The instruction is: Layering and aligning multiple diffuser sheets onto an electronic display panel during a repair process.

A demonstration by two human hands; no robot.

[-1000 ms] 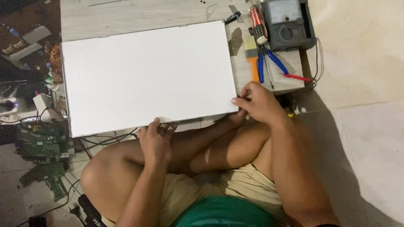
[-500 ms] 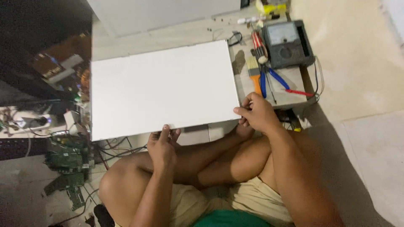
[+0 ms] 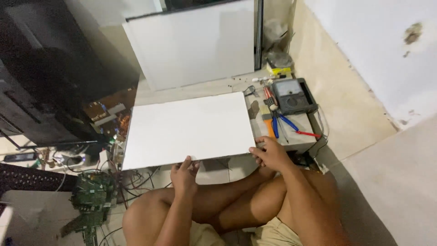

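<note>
My left hand (image 3: 184,175) pinches the near edge of the white sheet (image 3: 189,130): fingers close together under the edge, thumb on top, clamped on it. My right hand (image 3: 269,154) grips the sheet's near right corner, fingers curled and closed on it (fingertips partly hidden by the edge). The sheet is held flat and roughly level above the floor, stretching away from both hands, over my crossed legs' far side.

Just right of the sheet, a low box (image 3: 291,136) carries a meter (image 3: 292,96), blue-handled pliers (image 3: 278,124) and an orange tool (image 3: 269,128); my right hand is just beside its near end. A larger white panel (image 3: 191,45) leans upright against the wall beyond the sheet, well apart from my hands. A green circuit board (image 3: 91,196) and loose wires (image 3: 136,180) lie on the floor to the left, below the sheet's left edge.
</note>
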